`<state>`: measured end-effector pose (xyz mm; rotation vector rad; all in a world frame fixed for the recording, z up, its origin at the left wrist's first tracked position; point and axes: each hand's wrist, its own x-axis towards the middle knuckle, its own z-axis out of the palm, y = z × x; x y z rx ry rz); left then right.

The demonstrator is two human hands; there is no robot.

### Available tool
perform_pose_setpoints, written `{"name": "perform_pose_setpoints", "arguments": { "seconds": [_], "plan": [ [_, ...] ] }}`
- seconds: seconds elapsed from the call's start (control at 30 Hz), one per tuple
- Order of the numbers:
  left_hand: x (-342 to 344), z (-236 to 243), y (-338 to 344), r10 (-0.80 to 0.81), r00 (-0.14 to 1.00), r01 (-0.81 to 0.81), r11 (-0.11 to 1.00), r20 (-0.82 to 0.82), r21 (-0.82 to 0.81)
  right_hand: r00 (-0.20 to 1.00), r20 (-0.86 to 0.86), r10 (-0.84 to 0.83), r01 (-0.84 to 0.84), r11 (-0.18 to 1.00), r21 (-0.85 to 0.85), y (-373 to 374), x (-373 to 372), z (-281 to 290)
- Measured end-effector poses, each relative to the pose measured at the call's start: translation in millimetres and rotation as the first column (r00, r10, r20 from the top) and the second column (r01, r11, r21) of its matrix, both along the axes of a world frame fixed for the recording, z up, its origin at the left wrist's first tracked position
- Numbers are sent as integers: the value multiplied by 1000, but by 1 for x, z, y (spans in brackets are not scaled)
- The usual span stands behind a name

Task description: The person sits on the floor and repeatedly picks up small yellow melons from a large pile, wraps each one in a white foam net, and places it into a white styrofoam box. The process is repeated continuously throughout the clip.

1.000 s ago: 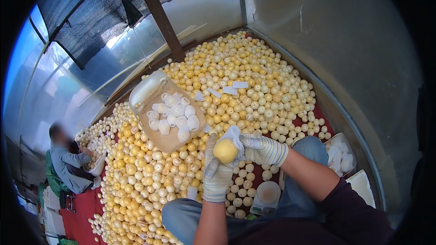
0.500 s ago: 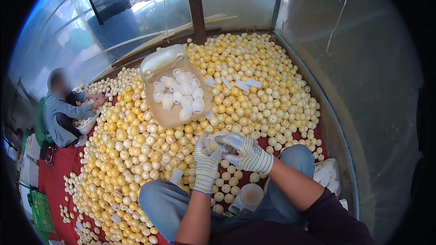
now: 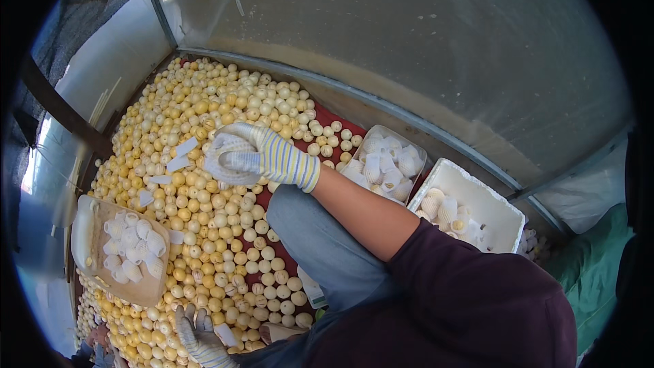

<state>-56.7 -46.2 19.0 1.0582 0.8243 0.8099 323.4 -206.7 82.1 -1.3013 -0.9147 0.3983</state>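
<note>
Tan tray [image 3: 146, 291]: lies on the melon heap [image 3: 204, 211], its pale raised end to the left, and holds a cluster of white foam nets [image 3: 131, 245].
Right glove: the right hand [image 3: 264, 153], in white knit striped with yellow and blue, is above and to the right of the tan tray, thumb and fingers clamped on 1 foam-net sleeve.
Foam-net sleeve [image 3: 219, 150]: white and rounded out, over the heap, above and to the right of the tan tray; its contents are hidden.
Left glove: the left hand [image 3: 197, 337], below and to the right of the tan tray, has its fingers spread apart; whether it touches the melons cannot be told.
White slips [image 3: 178, 163]: 4 in a loose row, above and to the right of the tan tray; 1 more just beside its right edge.
Clear bin [image 3: 403, 141]: well to the right of the tan tray, past the denim knee [image 3: 313, 225], filled with foam-netted fruit [image 3: 388, 167].
White foam box [image 3: 501, 232]: farthest from the tan tray, just right of the clear bin, with more netted fruit inside.
</note>
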Motion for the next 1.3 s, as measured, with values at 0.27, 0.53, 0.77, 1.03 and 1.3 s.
{"name": "perform_pose_setpoints", "arguments": {
  "seconds": [0.27,0.53,0.77,1.03,1.3],
  "plan": [
    [-46,-70,13,16,998,-1,973,63,-232,560,474,-679,680,51,-731,-281,99,-215],
    [-48,5,4,141,984,-132,988,106,-84,865,452,-217,448,-67,-891,-281,58,-273],
    [-174,10,28,524,840,-540,833,138,124,741,640,-204,654,4,-756,-333,118,-297],
    [-300,-145,-63,667,709,-704,691,-229,-166,754,543,-369,653,343,-675,-312,179,-256],
    [-259,-251,-72,426,795,-543,817,-431,-194,720,619,-314,692,389,-608,-247,199,-162]
  ]
}}
